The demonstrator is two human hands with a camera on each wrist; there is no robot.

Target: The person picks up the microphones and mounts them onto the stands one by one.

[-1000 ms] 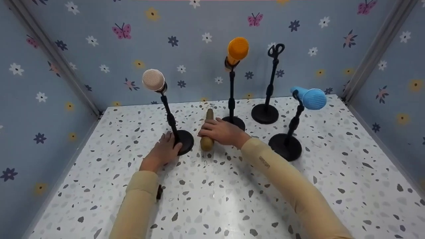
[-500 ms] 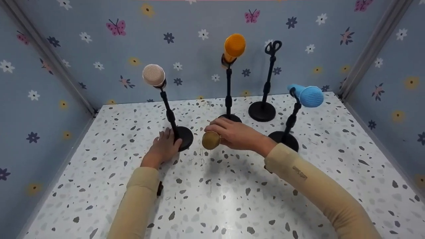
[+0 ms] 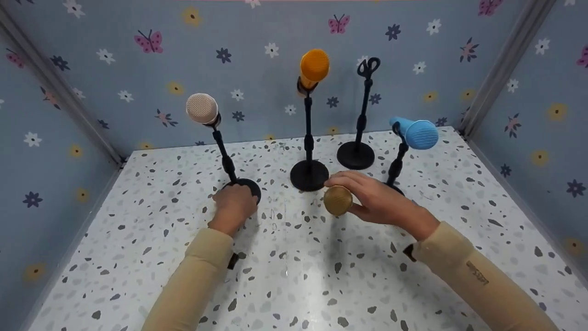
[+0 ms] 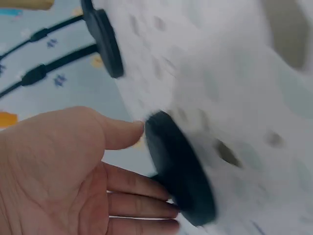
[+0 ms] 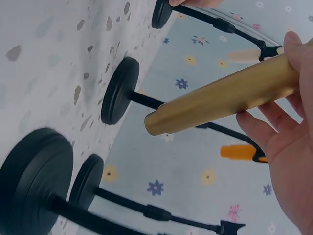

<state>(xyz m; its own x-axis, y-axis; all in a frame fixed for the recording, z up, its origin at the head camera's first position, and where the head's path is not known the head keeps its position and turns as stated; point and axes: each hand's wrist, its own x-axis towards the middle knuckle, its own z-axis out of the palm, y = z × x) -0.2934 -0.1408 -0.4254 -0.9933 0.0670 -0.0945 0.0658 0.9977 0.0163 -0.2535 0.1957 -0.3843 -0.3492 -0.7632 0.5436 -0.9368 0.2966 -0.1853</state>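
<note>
My right hand [image 3: 379, 197] grips a gold microphone [image 3: 338, 201], raised over the table with its mesh head toward me. The right wrist view shows its long smooth handle [image 5: 220, 100] between thumb and fingers. Low on the left, my left hand [image 3: 235, 204] holds the round black base of a microphone stand [image 4: 178, 169], thumb at the rim and fingers beside the pole. A pale pink microphone [image 3: 202, 108] tops this stand. The left fingertips are hidden in the head view. Behind the right hand, an empty black stand [image 3: 356, 155] ends in an open clip.
An orange microphone [image 3: 315, 66] sits in a stand at the middle back. To the right, a blue microphone [image 3: 420, 134] lies in another stand, its base partly covered by my right hand. A flowered wall [image 3: 257, 59] encloses the speckled table [image 3: 285, 276].
The right hand has lifted the gold microphone from the table and carried it right, turning its head toward me. The left hand has shifted over its stand's base, its wrist higher.
</note>
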